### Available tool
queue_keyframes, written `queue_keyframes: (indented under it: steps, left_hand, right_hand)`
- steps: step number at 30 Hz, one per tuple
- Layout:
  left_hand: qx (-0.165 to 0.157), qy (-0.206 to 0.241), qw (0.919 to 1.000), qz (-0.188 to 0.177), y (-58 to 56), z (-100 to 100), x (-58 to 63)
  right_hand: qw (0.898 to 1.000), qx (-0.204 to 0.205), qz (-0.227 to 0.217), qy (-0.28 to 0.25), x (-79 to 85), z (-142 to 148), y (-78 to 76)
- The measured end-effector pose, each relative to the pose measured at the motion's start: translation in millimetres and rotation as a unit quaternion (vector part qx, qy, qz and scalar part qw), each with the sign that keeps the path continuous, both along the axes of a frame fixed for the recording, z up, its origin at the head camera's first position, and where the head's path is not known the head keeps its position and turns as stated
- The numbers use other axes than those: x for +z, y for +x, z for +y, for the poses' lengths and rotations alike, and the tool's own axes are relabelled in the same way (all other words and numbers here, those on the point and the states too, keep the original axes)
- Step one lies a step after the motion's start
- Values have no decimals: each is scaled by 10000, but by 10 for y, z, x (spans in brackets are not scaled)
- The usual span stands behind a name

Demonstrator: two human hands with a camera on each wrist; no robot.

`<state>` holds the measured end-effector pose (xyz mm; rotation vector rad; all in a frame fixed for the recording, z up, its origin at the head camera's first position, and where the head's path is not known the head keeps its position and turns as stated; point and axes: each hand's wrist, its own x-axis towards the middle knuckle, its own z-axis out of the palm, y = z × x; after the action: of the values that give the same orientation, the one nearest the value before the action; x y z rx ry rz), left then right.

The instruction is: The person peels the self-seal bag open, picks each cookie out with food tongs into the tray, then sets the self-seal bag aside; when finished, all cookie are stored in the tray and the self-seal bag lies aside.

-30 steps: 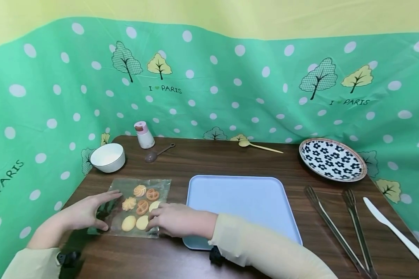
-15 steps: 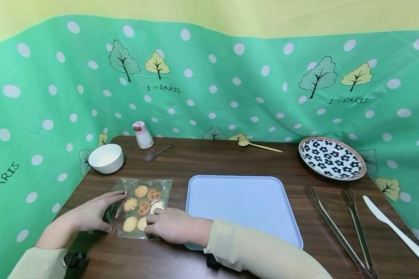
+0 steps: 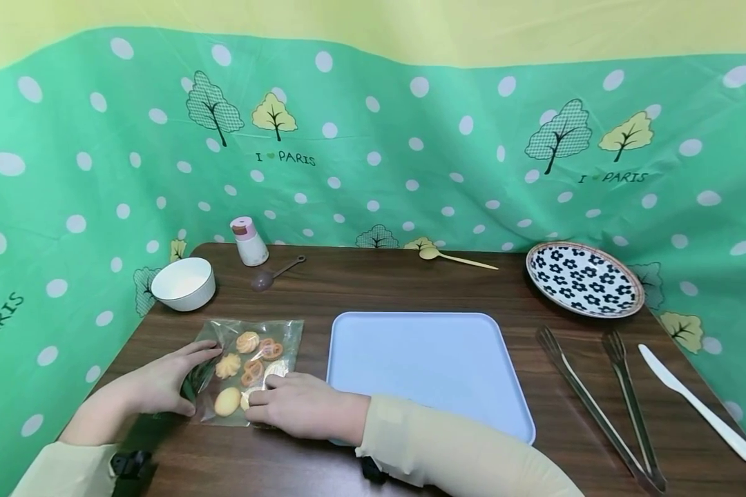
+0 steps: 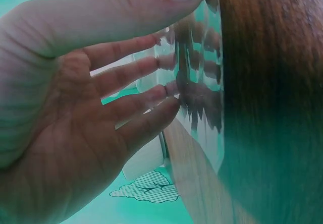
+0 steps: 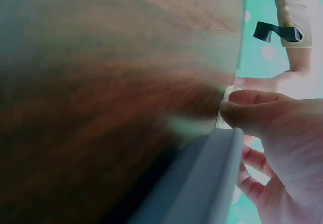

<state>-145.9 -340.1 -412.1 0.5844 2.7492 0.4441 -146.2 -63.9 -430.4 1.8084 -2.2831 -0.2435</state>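
A clear plastic bag [image 3: 291,337] of cookies [image 3: 228,366] lies flat on the table in the head view, with swirl, flower, pretzel and round shapes showing. My left hand [image 3: 164,383] rests at the bag's left edge, thumb and fingers spread apart. The left wrist view shows its nearly straight fingertips [image 4: 166,100] against the plastic. My right hand [image 3: 304,407] pinches the bag's lower right part, its curled fingers partly covering the round cookies. In the right wrist view, thumb and index finger [image 5: 252,97] meet at the bag's edge.
Right of the bag lies a light blue tray [image 3: 429,373]. Behind stand a white bowl [image 3: 184,286], a pink-capped shaker [image 3: 249,243], a brown spoon [image 3: 270,276] and a yellow spoon [image 3: 447,257]. A floral plate [image 3: 584,279], tongs [image 3: 590,407] and a white knife [image 3: 696,404] are at right.
My right hand has shifted slightly left and toward me along the bag. The cookies have moved a little inside it. My left hand has stayed at the left edge.
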Motion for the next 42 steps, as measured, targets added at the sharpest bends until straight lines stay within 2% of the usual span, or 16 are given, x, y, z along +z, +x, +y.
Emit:
queue_keyframes:
  steps: [5, 10, 17, 24, 34, 38, 42]
  left_hand:
    - [51, 67, 9999, -111, 14, -8, -11]
    - [21, 74, 10000, -47, 21, -13, -28]
    - [31, 87, 9999, -70, 21, -3, -25]
    - [105, 86, 9999, -103, 14, -14, -4]
    - [227, 52, 9994, -241, -23, 10, 37]
    - [198, 55, 9995, -253, -26, 20, 45]
    - [139, 121, 9994, -288, -18, 18, 29]
  right_hand:
    - [9989, 179, 379, 198, 22, -26, 2]
    - [9960, 254, 763, 401, 47, -53, 15]
    - [9951, 192, 887, 400, 54, -71, 0]
    - [9941, 388, 982, 248, 71, -21, -20]
    - [9973, 63, 621, 394, 148, 243, -49]
    - [9999, 99, 74, 97, 167, 342, -106]
    - [9972, 233, -684, -177, 188, 357, -210]
